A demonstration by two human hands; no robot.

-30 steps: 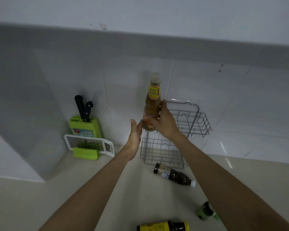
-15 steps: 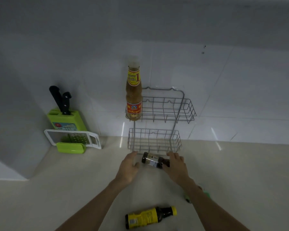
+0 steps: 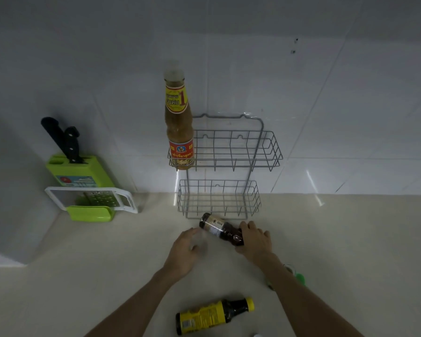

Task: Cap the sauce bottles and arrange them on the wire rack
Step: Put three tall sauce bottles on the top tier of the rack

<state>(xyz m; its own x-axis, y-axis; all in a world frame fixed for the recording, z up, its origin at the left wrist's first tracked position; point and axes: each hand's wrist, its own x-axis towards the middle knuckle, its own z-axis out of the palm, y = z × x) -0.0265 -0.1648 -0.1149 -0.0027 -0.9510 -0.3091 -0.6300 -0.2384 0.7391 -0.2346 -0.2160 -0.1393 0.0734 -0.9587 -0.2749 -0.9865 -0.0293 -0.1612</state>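
Note:
A grey two-tier wire rack (image 3: 260,147) stands against the tiled wall. A tall brown sauce bottle (image 3: 179,122) with a pale cap stands upright in the left end of its upper shelf. In front of the rack a small dark sauce bottle (image 3: 216,226) lies on the counter, and my right hand (image 3: 254,238) grips its neck end. My left hand (image 3: 184,251) hovers just left of the bottle's base, fingers curled with nothing in them. A yellow-labelled, yellow-capped bottle (image 3: 209,316) lies on its side near the bottom. A green object (image 3: 299,278) is mostly hidden behind my right forearm.
A green knife block (image 3: 80,173) with two black-handled knives stands at the left by the wall. A white-framed grater (image 3: 93,199) with a green base leans in front of it. The rack's lower shelf (image 3: 219,200) holds nothing.
A second ago my right hand held the tall bottle at the rack's upper shelf. That bottle now stands there alone. Both hands have dropped to the counter, the right closing on the small dark bottle.

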